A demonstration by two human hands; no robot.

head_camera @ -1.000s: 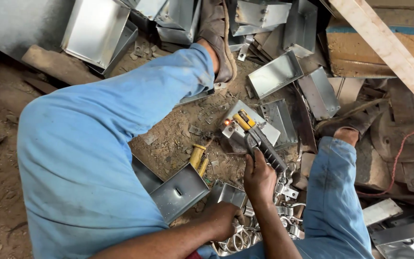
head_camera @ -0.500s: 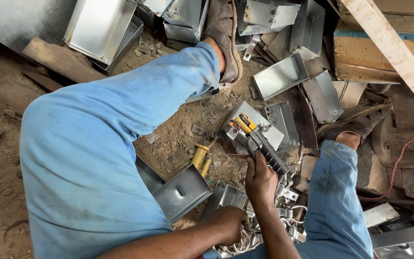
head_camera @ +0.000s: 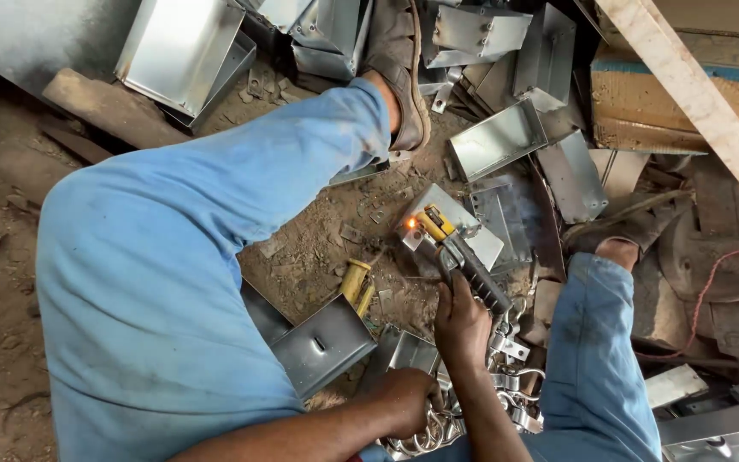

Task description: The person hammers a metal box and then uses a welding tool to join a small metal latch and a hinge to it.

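Yellow-tipped dark welding tool [head_camera: 464,261] sparks orange on a grey sheet-metal piece [head_camera: 455,224], right hand [head_camera: 462,323] closed around its handle; left hand [head_camera: 408,400] clutches metal rings [head_camera: 425,435].

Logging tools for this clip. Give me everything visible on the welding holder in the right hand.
The welding holder is a dark, ribbed-looking handle with yellow jaws at the far end, lying diagonally, tip pointing up and left. The right hand grips the handle's near end. A small orange glow shows at the tip, where it meets a small metal piece on a flat grey sheet-metal part lying on the dirt. Thin smoke hangs to its right. Any cable is hidden. The left hand is apart from it, down on a pile of metal rings.
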